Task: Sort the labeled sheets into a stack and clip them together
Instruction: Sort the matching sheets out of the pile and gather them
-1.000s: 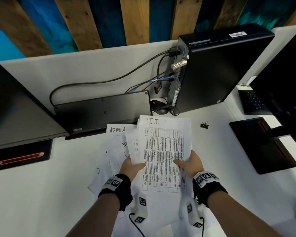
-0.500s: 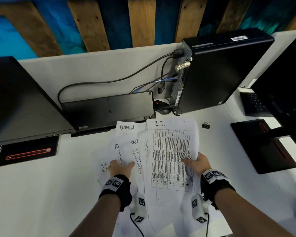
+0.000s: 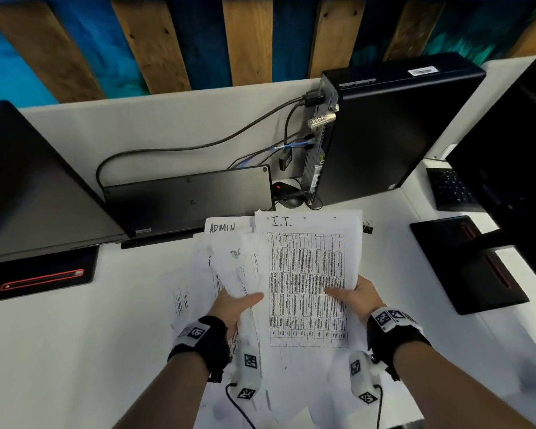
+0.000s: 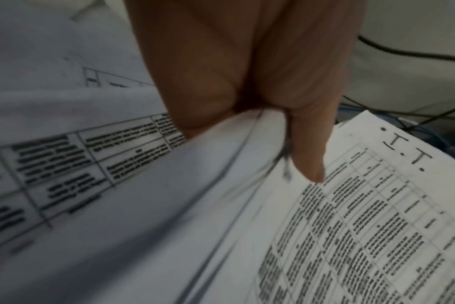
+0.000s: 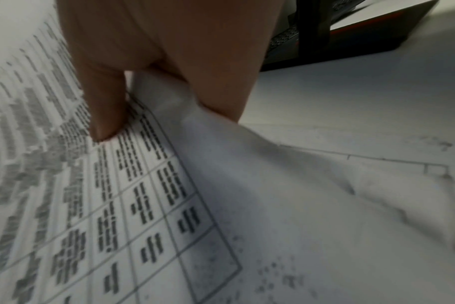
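The sorting step is in hand, with nothing squared up or clipped yet. The right hand (image 3: 358, 297) pinches the right edge of the I.T. sheet (image 3: 307, 274), thumb on the printed table and fingers (image 5: 216, 82) curled under the paper, holding it lifted a little over the pile on the white desk (image 3: 59, 351). The left hand (image 3: 234, 306) grips a bunch of loose sheets (image 3: 235, 267) just beside the I.T. sheet's left edge; the left wrist view shows the thumb pressed on top and the fingers clamped beneath several edges at once. The ADMIN sheet (image 3: 223, 227) lies farther back, partly covered, next to the black keyboard (image 3: 186, 196) leaning on the partition. More sheets are spread underneath and to the left, their labels too blurred to read.

The binder clip (image 3: 367, 226) sits on the desk just beyond the I.T. sheet's top right corner, untouched. Judging from this, the next move calls for laying the I.T. sheet down as its own group, drawing matching sheets out of the left-hand bunch, then tapping edges flush before reaching for the clip
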The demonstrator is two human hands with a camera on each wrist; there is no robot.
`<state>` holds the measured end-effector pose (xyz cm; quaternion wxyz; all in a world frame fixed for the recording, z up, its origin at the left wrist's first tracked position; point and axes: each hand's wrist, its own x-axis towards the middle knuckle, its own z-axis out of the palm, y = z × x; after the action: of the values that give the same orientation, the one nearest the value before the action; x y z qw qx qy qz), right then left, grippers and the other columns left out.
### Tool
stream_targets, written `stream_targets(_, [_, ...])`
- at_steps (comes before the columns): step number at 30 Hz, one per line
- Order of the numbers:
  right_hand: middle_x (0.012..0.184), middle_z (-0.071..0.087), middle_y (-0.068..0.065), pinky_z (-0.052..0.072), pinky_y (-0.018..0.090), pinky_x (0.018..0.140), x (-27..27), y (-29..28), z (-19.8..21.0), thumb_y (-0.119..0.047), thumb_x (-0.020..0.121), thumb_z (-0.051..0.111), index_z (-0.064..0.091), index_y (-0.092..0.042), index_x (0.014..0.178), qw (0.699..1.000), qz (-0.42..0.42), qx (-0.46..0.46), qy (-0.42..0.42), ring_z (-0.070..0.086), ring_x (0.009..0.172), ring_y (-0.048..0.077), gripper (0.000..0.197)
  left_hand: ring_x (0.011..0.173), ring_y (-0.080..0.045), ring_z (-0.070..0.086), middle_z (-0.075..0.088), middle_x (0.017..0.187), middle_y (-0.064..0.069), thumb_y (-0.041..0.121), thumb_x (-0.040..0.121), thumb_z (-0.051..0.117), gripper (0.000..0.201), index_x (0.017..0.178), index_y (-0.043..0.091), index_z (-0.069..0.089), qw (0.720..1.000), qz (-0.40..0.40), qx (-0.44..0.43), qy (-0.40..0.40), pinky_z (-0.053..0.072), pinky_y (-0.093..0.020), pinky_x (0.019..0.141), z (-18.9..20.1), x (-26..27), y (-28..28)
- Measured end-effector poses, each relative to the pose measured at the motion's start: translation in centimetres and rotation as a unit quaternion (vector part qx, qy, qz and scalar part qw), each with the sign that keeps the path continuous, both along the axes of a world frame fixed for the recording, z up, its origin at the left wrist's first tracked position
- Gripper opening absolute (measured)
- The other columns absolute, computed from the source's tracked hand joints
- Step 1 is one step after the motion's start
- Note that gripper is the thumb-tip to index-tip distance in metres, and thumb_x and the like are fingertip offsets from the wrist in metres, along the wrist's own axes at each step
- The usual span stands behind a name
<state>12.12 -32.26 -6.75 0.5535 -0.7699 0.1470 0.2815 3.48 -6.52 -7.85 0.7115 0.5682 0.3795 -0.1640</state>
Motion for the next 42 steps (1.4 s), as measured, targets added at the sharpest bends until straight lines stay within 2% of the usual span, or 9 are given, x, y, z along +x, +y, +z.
stream_targets(4, [0.099, 0.072, 0.005, 0.048, 0.036, 0.082, -0.1, -0.4, 1.4, -0.014, 0.07, 0.08, 0.068, -0.015, 0.098, 1.0, 0.006, 0.019, 0.001, 0.065, 0.093, 0.023, 0.031, 0.104, -0.03, 0.067, 0.07, 0.113, -0.018, 0.0, 0.077, 0.073, 0.04, 0.116, 0.001, 0.065, 0.999, -0.017, -0.021, -0.021, 0.047, -0.049, 0.1, 2.1, -0.2, 0.3])
stream_targets(9, [0.099, 0.07, 0.002, 0.05, 0.032, 0.082, -0.2, 0.1, 2.2, -0.024, 0.068, 0.082, 0.062, -0.022, 0.096, 0.999, 0.042, 0.023, 0.01, 0.065, 0.089, 0.017, 0.035, 0.113, -0.023, 0.063, 0.069, 0.121, -0.006, 0.039, 0.053, 0.09, 0.079, 0.122, 0.016, 0.061, 0.997, -0.07, -0.016, -0.035, 0.044, -0.044, 0.103, 2.9, 1.0, -0.2])
stream_targets(13, [0.098, 0.067, -0.001, 0.047, 0.035, 0.088, -0.4, 0.4, 1.9, -0.025, 0.072, 0.08, 0.059, -0.016, 0.106, 0.999, 0.051, -0.009, 0.01, 0.062, 0.089, 0.018, 0.041, 0.108, -0.023, 0.065, 0.072, 0.113, -0.001, 0.044, 0.044, 0.091, 0.076, 0.112, 0.024, 0.064, 0.991, -0.125, 0.019, -0.036, 0.046, -0.045, 0.101, 3.0, 1.3, -1.4])
stream_targets(16, [0.1, 0.069, 0.007, 0.051, 0.03, 0.074, -0.4, 0.0, 1.6, -0.021, 0.075, 0.078, 0.062, -0.011, 0.102, 0.999, 0.026, -0.021, 0.011, 0.064, 0.087, 0.022, 0.033, 0.112, -0.023, 0.063, 0.069, 0.12, -0.001, 0.056, 0.041, 0.09, 0.097, 0.126, 0.021, 0.057, 0.992, -0.123, 0.026, -0.013, 0.044, -0.049, 0.104, 2.4, 1.3, -1.6])
stream_targets(20, [0.092, 0.069, 0.019, 0.05, 0.032, 0.067, -0.2, -0.5, 0.9, -0.018, 0.075, 0.078, 0.064, 0.0, 0.096, 0.999, -0.008, -0.043, 0.006, 0.064, 0.084, 0.032, 0.032, 0.112, -0.018, 0.057, 0.065, 0.112, 0.008, 0.061, 0.073, 0.067, 0.046, 0.106, 0.029, 0.063, 0.99, -0.057, 0.123, -0.036, 0.039, -0.039, 0.105, 3.7, 0.5, -1.0])
stream_targets(25, [0.087, 0.067, 0.01, 0.047, 0.037, 0.081, -0.1, 0.0, 0.3, -0.016, 0.076, 0.076, 0.062, -0.006, 0.095, 0.999, -0.013, -0.043, 0.004, 0.062, 0.085, 0.029, 0.026, 0.127, -0.036, 0.043, 0.037, 0.142, -0.016, 0.041, 0.074, 0.073, 0.073, 0.135, 0.015, 0.043, 0.923, 0.002, 0.357, 0.142, 0.04, -0.045, 0.101, 1.6, -1.0, 1.6])
stream_targets(29, [0.083, 0.065, 0.011, 0.046, 0.029, 0.064, 0.1, 0.1, 0.2, -0.016, 0.079, 0.074, 0.062, 0.0, 0.093, 0.997, 0.002, -0.072, -0.006, 0.058, 0.073, 0.023, 0.025, 0.131, -0.038, 0.037, 0.027, 0.146, -0.016, 0.037, 0.059, 0.086, 0.111, 0.144, 0.008, 0.022, 0.904, -0.072, 0.38, 0.183, 0.038, -0.05, 0.105, 0.7, -1.1, 2.5])
stream_targets(36, [0.083, 0.066, 0.011, 0.045, 0.029, 0.062, 0.4, 0.2, -0.1, -0.018, 0.077, 0.075, 0.062, -0.007, 0.083, 0.996, 0.012, -0.083, -0.005, 0.06, 0.075, 0.024, 0.018, 0.123, -0.036, 0.05, 0.048, 0.135, -0.017, 0.026, 0.056, 0.09, 0.102, 0.134, 0.003, 0.03, 0.91, -0.106, 0.351, 0.193, 0.045, -0.046, 0.101, 0.0, -0.6, 3.6])
stream_targets(42, [0.088, 0.067, 0.012, 0.049, 0.035, 0.078, 0.4, 0.1, -0.1, -0.012, 0.079, 0.074, 0.059, -0.01, 0.083, 0.995, 0.008, -0.099, 0.0, 0.061, 0.083, 0.03, 0.015, 0.127, -0.033, 0.038, 0.043, 0.135, -0.011, 0.044, 0.065, 0.08, 0.079, 0.128, 0.01, 0.047, 0.843, -0.213, 0.433, 0.237, 0.036, -0.046, 0.104, 1.1, -0.2, 3.9])
